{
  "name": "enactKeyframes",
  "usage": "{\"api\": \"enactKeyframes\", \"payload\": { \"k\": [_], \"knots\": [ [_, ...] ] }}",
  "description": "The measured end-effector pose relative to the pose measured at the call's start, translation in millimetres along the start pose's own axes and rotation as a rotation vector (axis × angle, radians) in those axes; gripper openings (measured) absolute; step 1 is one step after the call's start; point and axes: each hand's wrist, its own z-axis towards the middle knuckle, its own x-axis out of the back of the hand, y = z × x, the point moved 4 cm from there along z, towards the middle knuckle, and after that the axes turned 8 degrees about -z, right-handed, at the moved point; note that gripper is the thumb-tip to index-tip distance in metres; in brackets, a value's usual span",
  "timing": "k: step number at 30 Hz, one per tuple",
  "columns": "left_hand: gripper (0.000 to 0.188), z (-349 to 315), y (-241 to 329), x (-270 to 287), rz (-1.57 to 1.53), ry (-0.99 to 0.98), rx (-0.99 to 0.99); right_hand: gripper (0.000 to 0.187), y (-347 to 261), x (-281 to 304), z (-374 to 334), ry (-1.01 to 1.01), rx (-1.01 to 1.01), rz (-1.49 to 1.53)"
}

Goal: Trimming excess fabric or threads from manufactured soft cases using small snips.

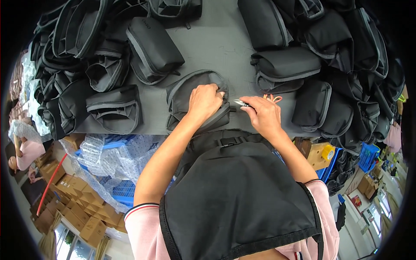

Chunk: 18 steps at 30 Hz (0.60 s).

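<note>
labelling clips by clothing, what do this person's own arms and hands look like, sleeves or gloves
Both forearms are bare, and the left hand and right hand wear no gloves. Short pink sleeves end above the elbows, with a dark and white striped cuff. A black apron covers the front.

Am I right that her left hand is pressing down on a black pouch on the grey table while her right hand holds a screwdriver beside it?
Not quite. The head view shows the right hand holding small thread snips, not a screwdriver. The left hand does press on the black pouch on the grey table.
</note>
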Motion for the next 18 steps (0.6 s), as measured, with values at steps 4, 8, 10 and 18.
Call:
{"api": "enactKeyframes", "payload": {
  "k": [4, 8, 10, 18],
  "knots": [
    [0.029, -1, -2, -3, -0.032, 0.018, -0.002, 0.019, 11, -13, -5, -0.182, -0.301, 0.247],
    [0.028, -3, 0, -2, -0.027, 0.007, -0.022, 0.023, 27, -25, -1, -0.103, -0.587, 0.885],
    [0.027, -8, 2, -3, -0.043, -0.010, -0.029, 0.026, 25, -30, 14, -0.073, -0.537, 0.821],
    [0.026, -26, 1, -14, -0.120, -0.136, -0.024, 0.025, 10, -41, 47, -0.361, -0.413, 0.740]
  ]
}}
